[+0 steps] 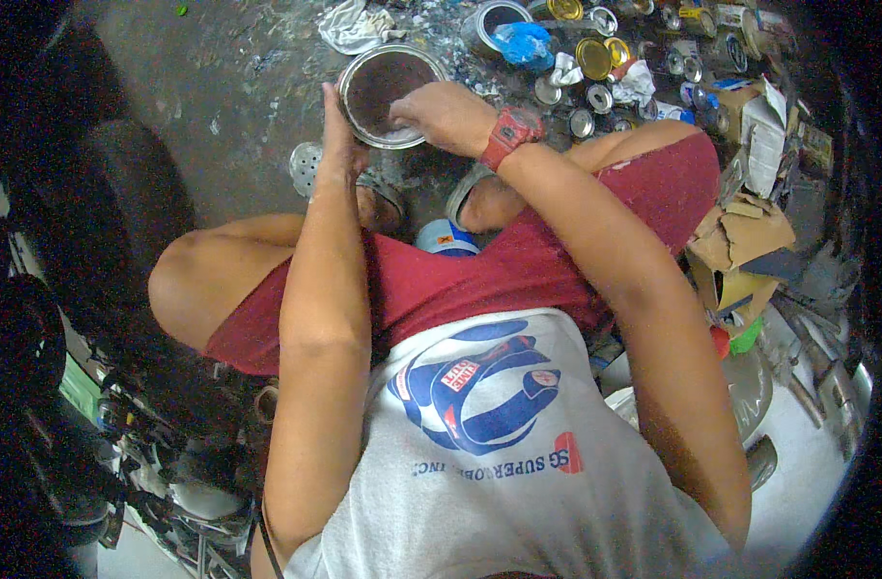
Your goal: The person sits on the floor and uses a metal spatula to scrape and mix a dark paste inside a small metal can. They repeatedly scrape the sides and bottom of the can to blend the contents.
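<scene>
An open round metal can (375, 85) with a silvery rim and a dark brown inside is in front of me, above my feet. My left hand (341, 140) is closed against the can's left side, fingers partly hidden behind it. Over the near right rim reaches my right hand (448, 114), a red watch (511, 137) on its wrist. Its fingers are bent together inside the can, near the wall. Something whitish shows just under the fingertips, too small to name.
A crumpled white cloth (357, 26) lies beyond the can. Several tins, one near a blue plastic bag (524, 45), crowd the far right. Torn cardboard (745, 232) lies right of my knee. A blue-and-white container (448, 238) stands between my legs.
</scene>
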Demonstrator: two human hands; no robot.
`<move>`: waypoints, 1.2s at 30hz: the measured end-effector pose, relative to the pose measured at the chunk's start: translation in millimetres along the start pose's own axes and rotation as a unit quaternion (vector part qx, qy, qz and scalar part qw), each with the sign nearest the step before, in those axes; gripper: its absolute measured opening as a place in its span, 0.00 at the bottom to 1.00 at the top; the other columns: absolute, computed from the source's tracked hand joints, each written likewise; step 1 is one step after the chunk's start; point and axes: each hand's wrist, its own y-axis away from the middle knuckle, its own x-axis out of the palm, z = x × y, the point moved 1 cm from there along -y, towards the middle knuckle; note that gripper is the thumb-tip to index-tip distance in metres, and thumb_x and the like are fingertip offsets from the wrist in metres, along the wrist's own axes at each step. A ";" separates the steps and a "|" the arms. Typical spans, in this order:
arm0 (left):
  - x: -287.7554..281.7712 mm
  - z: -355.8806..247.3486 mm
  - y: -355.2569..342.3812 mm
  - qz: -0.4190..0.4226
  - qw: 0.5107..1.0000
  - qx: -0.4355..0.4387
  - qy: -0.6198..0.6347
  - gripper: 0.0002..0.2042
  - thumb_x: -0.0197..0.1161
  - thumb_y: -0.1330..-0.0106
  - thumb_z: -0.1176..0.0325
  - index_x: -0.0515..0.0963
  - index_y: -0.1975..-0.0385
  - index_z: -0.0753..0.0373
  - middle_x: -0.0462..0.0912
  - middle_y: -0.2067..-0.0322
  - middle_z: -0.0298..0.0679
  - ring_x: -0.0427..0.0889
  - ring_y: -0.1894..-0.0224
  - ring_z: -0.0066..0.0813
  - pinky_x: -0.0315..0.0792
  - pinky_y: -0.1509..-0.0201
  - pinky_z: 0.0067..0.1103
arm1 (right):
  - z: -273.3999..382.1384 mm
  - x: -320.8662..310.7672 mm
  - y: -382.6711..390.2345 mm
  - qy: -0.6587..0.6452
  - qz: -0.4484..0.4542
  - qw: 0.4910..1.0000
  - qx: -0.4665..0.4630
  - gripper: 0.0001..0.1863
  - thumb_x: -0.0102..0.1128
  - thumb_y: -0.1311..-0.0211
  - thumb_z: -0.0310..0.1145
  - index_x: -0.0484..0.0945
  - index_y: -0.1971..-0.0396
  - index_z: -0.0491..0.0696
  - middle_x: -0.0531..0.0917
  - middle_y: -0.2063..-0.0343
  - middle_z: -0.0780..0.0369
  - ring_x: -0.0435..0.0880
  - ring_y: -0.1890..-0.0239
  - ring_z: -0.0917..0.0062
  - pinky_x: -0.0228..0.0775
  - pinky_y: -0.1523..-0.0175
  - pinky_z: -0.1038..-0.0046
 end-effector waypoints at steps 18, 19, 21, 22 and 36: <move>32.0 -2.6 49.5 0.001 0.994 -0.065 0.094 0.39 0.50 0.25 0.33 0.75 0.25 0.56 0.76 0.26 0.51 0.78 0.27 0.60 0.72 0.28 0.69 | -28.5 13.5 24.8 -0.238 -0.152 0.936 0.210 0.18 0.58 0.19 0.43 0.88 0.42 0.50 0.90 0.50 0.45 0.90 0.47 0.48 0.80 0.37 0.50; 32.2 -6.7 52.9 -0.015 0.995 -0.050 0.079 0.38 0.52 0.25 0.34 0.76 0.26 0.57 0.77 0.27 0.51 0.78 0.27 0.59 0.72 0.28 0.67 | -24.8 14.1 28.1 -0.243 -0.160 0.934 0.206 0.18 0.58 0.19 0.42 0.87 0.41 0.50 0.90 0.49 0.46 0.90 0.46 0.48 0.80 0.37 0.51; 28.5 -18.2 57.4 -0.049 0.997 -0.022 0.050 0.37 0.54 0.25 0.35 0.76 0.27 0.58 0.79 0.28 0.51 0.79 0.28 0.56 0.74 0.27 0.65 | -17.4 15.3 33.9 -0.253 -0.175 0.931 0.198 0.19 0.58 0.19 0.42 0.86 0.38 0.50 0.90 0.47 0.47 0.89 0.45 0.48 0.81 0.38 0.51; 20.3 -22.9 53.4 -0.041 0.997 -0.028 0.061 0.35 0.59 0.26 0.39 0.77 0.28 0.58 0.81 0.30 0.50 0.81 0.29 0.54 0.74 0.25 0.59 | -18.0 22.9 33.2 -0.224 -0.170 0.944 0.174 0.19 0.59 0.20 0.40 0.86 0.38 0.51 0.90 0.47 0.47 0.89 0.45 0.48 0.81 0.38 0.51; 39.6 -31.4 20.2 -0.007 0.996 -0.085 -0.008 0.37 0.46 0.20 0.28 0.74 0.22 0.45 0.77 0.25 0.43 0.74 0.23 0.55 0.70 0.23 0.60 | 4.7 40.9 5.5 0.065 -0.064 0.986 0.140 0.11 0.58 0.28 0.32 0.86 0.57 0.43 0.93 0.68 0.49 0.95 0.62 0.53 0.87 0.59 0.51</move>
